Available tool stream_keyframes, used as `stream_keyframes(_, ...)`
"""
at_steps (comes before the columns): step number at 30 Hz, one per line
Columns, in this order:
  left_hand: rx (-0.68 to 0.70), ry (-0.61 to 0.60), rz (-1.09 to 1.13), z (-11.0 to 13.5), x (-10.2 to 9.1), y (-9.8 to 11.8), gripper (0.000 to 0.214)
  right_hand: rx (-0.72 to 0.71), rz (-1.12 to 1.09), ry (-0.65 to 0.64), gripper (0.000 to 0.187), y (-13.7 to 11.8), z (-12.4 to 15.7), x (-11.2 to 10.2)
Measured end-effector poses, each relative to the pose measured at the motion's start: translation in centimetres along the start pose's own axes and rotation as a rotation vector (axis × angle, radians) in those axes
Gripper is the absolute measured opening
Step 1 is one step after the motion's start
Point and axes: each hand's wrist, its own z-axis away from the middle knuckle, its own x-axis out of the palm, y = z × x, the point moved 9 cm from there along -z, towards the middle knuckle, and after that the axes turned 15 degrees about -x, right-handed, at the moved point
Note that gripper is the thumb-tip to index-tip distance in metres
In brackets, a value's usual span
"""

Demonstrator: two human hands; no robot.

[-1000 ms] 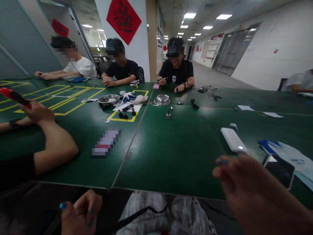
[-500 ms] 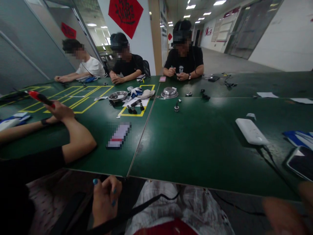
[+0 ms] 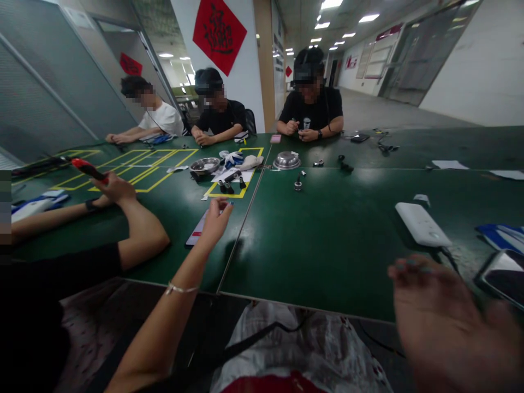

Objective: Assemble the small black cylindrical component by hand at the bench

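My left hand (image 3: 216,221) reaches over the green table, just above a phone (image 3: 195,236) that lies face up and is partly hidden by the hand. The fingers are loosely bent, with the thumb apart, and nothing shows between them. At the lower right, my right hand (image 3: 444,322) is raised at the table's front edge, palm turned up and fingers spread. Motion blurs it slightly, and it holds nothing. Closest to it is a white power bank (image 3: 422,225) with a black cable. A dark-screened phone (image 3: 505,275) lies further right.
A co-worker's hand on the left holds a red and black tool (image 3: 88,170). Mid-table are a steel bowl (image 3: 204,165), an upturned steel bowl (image 3: 286,160), gloves (image 3: 232,159) and a small metal part (image 3: 298,185). Three people sit across. Blue-white gloves (image 3: 501,237) lie right.
My left hand has risen from beside my lap and moved forward over the phone. My right hand has come up and inward from the lower right corner. The view has shifted slightly.
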Motion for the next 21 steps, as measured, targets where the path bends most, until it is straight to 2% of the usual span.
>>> stream_keyframes(1, 0.001, 0.045, -0.142, -2.2, 0.7, 0.2, 0.029, 0.021, -0.123, 0.048, 0.055, 1.4, 0.0, 0.2)
stream_keyframes(3, -0.027, 0.123, -0.402, -5.7, 2.3, 0.2, 0.036, 0.089, -0.162, 0.024, 0.049, 4.7, 0.7, 0.1)
stream_keyframes(6, -0.078, 0.199, -0.633, -8.7, 4.5, -0.4, 0.049, 0.016, 0.038, -0.029, 0.044, 7.5, 2.2, -2.8)
stream_keyframes(9, 0.017, 0.245, -0.734, -9.8, 6.6, -0.2, 0.057, -0.104, 0.389, -0.028, 0.04, 8.2, 3.5, -6.4)
stream_keyframes(11, 0.081, 0.274, -0.773, -10.6, 7.5, 0.0, 0.057, -0.178, 0.489, -0.005, 0.044, 8.3, 4.0, -7.7)
stream_keyframes(13, 0.113, 0.306, -0.799, -11.6, 8.1, 0.2, 0.056, -0.317, 0.588, -0.092, 0.045, 7.8, 4.1, -7.1)
stream_keyframes(16, 0.118, 0.324, -0.844, -13.2, 8.4, 0.3, 0.049, -0.564, 0.852, -0.214, 0.04, 7.3, 4.7, -5.2)
stream_keyframes(18, 0.14, 0.3, -0.889, -14.0, 8.9, 0.5, 0.043, -0.728, 1.032, -0.251, 0.037, 7.2, 5.6, -4.0)
stream_keyframes(21, 0.208, 0.272, -0.94, -14.4, 9.6, 0.9, 0.038, -0.9, 1.156, -0.241, 0.038, 7.3, 6.7, -3.1)
